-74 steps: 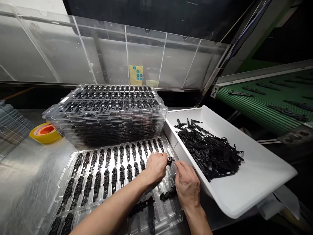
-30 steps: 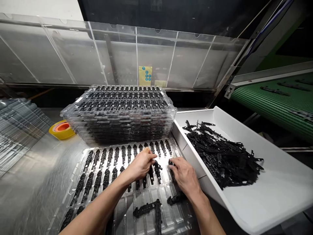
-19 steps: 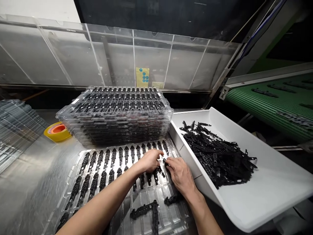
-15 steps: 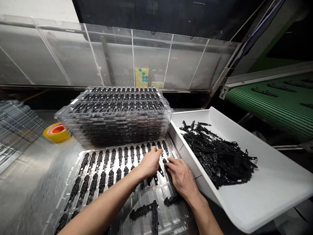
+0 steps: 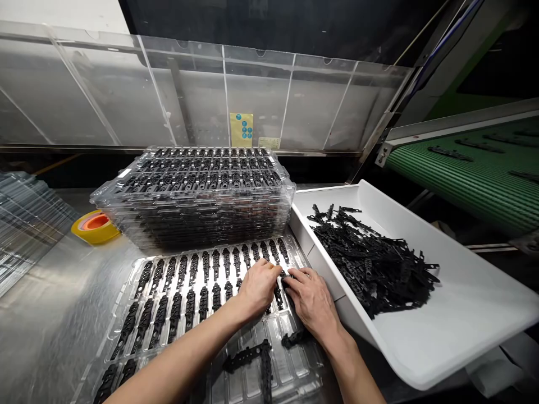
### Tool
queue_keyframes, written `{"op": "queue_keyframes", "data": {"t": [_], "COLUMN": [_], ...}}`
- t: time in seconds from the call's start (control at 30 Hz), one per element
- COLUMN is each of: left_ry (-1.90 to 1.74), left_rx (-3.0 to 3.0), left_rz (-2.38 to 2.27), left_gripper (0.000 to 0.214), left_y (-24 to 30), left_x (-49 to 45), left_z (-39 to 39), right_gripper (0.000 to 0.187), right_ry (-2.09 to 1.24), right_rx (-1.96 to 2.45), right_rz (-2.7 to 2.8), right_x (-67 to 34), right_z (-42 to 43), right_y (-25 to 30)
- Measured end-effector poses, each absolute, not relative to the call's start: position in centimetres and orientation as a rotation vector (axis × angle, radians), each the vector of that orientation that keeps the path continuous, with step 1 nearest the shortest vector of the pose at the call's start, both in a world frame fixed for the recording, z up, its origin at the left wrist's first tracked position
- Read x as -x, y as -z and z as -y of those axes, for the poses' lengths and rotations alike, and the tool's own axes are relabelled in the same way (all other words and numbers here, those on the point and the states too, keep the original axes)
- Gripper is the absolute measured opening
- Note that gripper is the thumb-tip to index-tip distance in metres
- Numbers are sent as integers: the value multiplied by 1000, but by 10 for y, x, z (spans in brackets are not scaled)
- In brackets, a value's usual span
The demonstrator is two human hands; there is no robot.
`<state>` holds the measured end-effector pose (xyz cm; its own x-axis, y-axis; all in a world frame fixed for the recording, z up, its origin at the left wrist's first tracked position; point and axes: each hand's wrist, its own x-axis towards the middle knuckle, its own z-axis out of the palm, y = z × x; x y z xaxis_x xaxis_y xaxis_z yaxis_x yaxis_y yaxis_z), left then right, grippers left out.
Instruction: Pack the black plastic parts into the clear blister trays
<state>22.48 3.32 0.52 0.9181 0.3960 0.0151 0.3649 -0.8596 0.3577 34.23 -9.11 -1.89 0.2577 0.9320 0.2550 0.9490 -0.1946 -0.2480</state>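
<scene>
A clear plastic tray lies in front of me, with slim black plastic parts standing in rows in its slots. Over the right end of the second row, my left hand is closed in a pinch at the upper end of a black plastic part. My right hand grips that part from the right, fingers bent around it; much of it is hidden. Nearer to me, a few loose black parts lie across the tray's slots, one of them under my right wrist.
Behind the tray rises a stack of filled clear trays. To the right stands a white bin with a heap of black parts. A green conveyor carries more. Yellow tape and stacked clear sheets are left.
My left hand has come down slightly toward my right fingers, and its fingertips now meet the part there. My right hand stays nearly in place. The view has shifted a little.
</scene>
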Motion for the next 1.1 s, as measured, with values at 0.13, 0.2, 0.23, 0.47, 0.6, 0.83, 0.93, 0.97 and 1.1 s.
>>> {"op": "queue_keyframes", "data": {"t": [0.13,0.2,0.23,0.47,0.6,0.83,0.93,0.97,1.1], "left_ry": [-175,-205,-237,-640,-606,-282,-203,-191,-168], "left_rx": [-2732,-2721,-2710,-2638,-2643,-2730,-2769,-2785,-2840], "left_rz": [-554,-558,-566,-725,-734,-823,-883,-873,-834], "left_gripper": [28,25,22,18,20,23,18,16,14], "left_y": [-7,-11,-13,-18,-7,-6,-8,-8,0], "left_x": [-211,-196,-185,-81,-55,-124,-155,-161,-166], "left_z": [-32,-33,-35,-18,25,22,2,-1,1], "right_gripper": [34,32,31,30,26,16,19,20,22], "right_ry": [86,83,81,58,-26,26,17,23,67], "right_rx": [2196,2200,2201,2163,2173,2151,2089,2064,1974], "right_rz": [1714,1709,1706,1667,1807,1765,1698,1676,1549], "right_x": [-346,-347,-347,-333,-324,-320,-316,-315,-313], "right_z": [99,103,104,132,159,165,172,174,185], "right_y": [18,19,20,11,8,15,13,12,10]}}
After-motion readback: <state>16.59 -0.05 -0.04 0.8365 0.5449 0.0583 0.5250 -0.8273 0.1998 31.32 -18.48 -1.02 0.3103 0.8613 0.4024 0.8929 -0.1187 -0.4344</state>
